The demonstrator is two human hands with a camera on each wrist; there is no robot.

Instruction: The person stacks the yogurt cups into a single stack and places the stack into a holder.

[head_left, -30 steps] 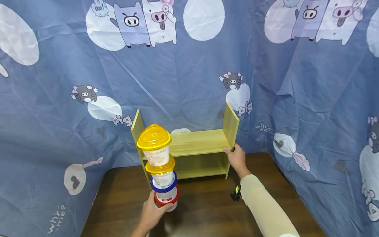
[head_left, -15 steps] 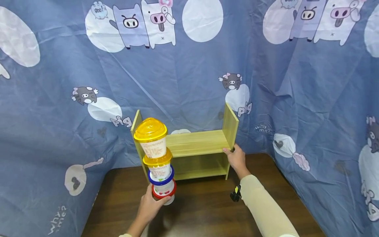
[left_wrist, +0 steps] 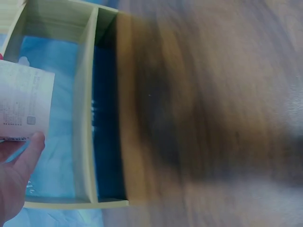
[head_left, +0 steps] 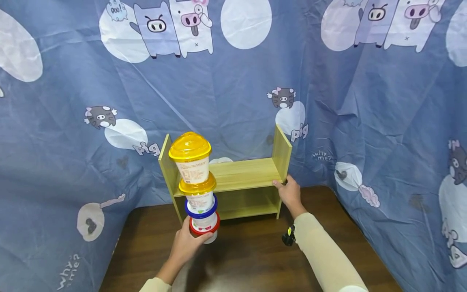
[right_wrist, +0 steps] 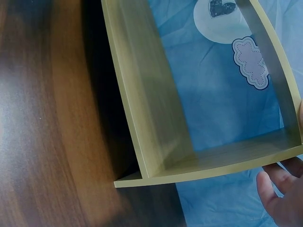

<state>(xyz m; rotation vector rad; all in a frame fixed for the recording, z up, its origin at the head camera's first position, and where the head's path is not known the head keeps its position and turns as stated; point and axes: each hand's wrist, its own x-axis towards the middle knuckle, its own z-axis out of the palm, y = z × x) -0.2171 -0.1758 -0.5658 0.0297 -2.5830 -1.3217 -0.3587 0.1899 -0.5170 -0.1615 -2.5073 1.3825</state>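
Note:
My left hand (head_left: 186, 243) grips the lowest tub of an upright stack, around its red lid (head_left: 205, 229). On that stand a blue-lidded tub (head_left: 202, 209), a yellow-lidded tub (head_left: 198, 194) and, topmost, a white tub (head_left: 195, 170) with a domed yellow lid (head_left: 189, 148). The stack is held up in front of the left part of a pale wooden shelf (head_left: 240, 174). In the left wrist view, only the printed white side of one tub (left_wrist: 23, 101) shows, with fingers beneath it. My right hand (head_left: 290, 194) holds the shelf's right side panel, thumb at the front edge.
The two-level shelf stands on a dark brown wooden table (head_left: 248, 259), with raised side panels at both ends. Blue patterned cloth (head_left: 233, 101) hangs close behind and at both sides. A small black device (head_left: 288, 236) sits at the right wrist.
The left hand has raised the tub stack, drifting slightly left and then back right. The right hand keeps its hold on the shelf. The head view has shifted a little.

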